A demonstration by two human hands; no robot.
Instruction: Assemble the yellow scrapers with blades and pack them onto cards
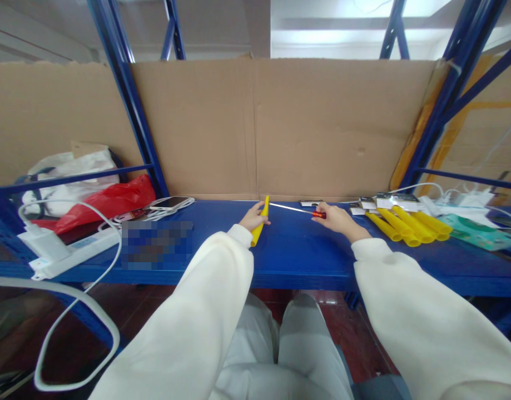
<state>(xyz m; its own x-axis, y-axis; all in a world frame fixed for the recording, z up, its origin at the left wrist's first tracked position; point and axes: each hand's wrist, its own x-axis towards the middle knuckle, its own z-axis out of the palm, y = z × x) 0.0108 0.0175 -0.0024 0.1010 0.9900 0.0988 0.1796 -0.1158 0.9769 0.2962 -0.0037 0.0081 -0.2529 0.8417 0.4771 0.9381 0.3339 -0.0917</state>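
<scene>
My left hand (pixel 254 217) is closed around a yellow tube (pixel 261 224), which tilts upright above the blue shelf (pixel 299 253). In my right hand (pixel 335 217) is a screwdriver (pixel 318 214) with a red handle and a long metal shaft. That shaft points left, and its tip ends at or close beside the upper part of the tube; I cannot tell whether they touch. Several more yellow tubes (pixel 413 228) lie side by side to the right of my right hand.
Small black-and-white packages (pixel 395 200) lie behind the tubes. A green bag (pixel 474 232) and white cables are at far right. On the left are a phone (pixel 170 203), a red bag (pixel 109 204) and a white power strip (pixel 78 254). A cardboard panel (pixel 313 128) stands behind.
</scene>
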